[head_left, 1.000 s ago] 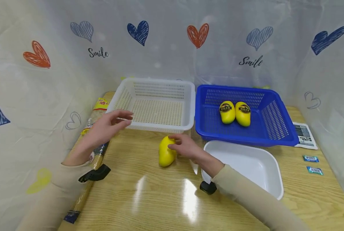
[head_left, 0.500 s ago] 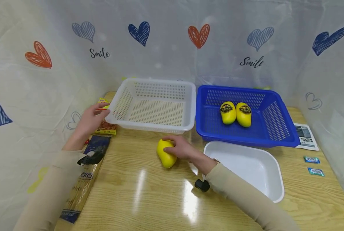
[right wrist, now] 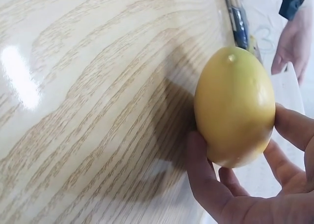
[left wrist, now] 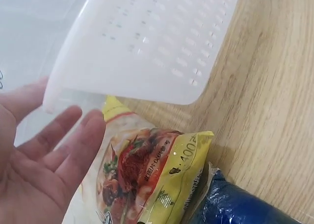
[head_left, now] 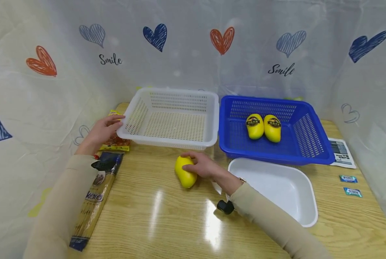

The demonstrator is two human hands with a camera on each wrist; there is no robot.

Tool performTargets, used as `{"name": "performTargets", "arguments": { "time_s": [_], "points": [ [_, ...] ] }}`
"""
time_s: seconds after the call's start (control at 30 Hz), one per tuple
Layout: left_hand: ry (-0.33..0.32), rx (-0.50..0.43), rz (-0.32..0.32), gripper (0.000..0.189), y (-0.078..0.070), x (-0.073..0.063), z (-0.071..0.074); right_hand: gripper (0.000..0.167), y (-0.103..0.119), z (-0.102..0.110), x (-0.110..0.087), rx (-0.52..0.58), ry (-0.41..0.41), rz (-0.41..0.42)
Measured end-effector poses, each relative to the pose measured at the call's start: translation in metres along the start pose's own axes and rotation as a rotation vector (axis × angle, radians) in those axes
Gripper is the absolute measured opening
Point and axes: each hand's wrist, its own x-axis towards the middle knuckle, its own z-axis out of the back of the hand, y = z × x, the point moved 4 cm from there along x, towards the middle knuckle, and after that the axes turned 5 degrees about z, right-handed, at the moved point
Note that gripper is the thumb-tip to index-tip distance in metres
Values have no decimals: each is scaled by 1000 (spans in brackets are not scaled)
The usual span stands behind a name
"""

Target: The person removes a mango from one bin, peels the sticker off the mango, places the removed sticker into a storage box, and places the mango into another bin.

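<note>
A yellow mango (head_left: 185, 176) is in my right hand (head_left: 203, 164). In the right wrist view the thumb and fingers (right wrist: 208, 189) curl around one end of the mango (right wrist: 235, 106), which is at or just above the table. My left hand (head_left: 101, 132) is at the left front corner of the white perforated basket (head_left: 167, 142). In the left wrist view its fairly straight fingers (left wrist: 81, 148) lie at and under the basket's rim (left wrist: 61, 82), without a visible firm grip. Two yellow mangoes with dark labels (head_left: 263, 126) lie in the blue basket (head_left: 277, 154).
A food packet (left wrist: 137, 170) lies under the left hand, and a pasta packet (head_left: 94, 201) in front of it. A white tray (head_left: 274, 187) stands right of the right hand. Two small wrapped sweets (head_left: 353, 192) and a printed packet (head_left: 342, 153) lie far right.
My left hand has moved left and come to the white basket's corner. My right hand has shifted slightly left and closed further over the mango, which has tilted a little.
</note>
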Motion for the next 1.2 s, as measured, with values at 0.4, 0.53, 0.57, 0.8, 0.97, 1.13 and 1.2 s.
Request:
{"name": "performTargets", "arguments": {
  "time_s": [0.4,0.53,0.57,0.8,0.97,1.13,1.2],
  "points": [
    [111,-341,-22,57,8,11,-2,45,-3,4,1,-35,11,4],
    [165,-452,-10,56,4,7,-4,46,-4,4,1,-40,17,10],
    [171,-466,-8,56,3,6,-4,46,-4,4,1,-44,19,14],
    [175,-505,-10,55,1,3,-6,45,-4,5,0,-59,41,28],
    [169,-510,9,57,4,6,-6,45,-4,5,0,-49,64,24],
    [168,-500,7,59,5,8,-7,43,-5,5,-1,-49,82,21],
    [166,-499,3,59,6,9,-6,42,-4,5,-1,-56,85,22]
  ]
}}
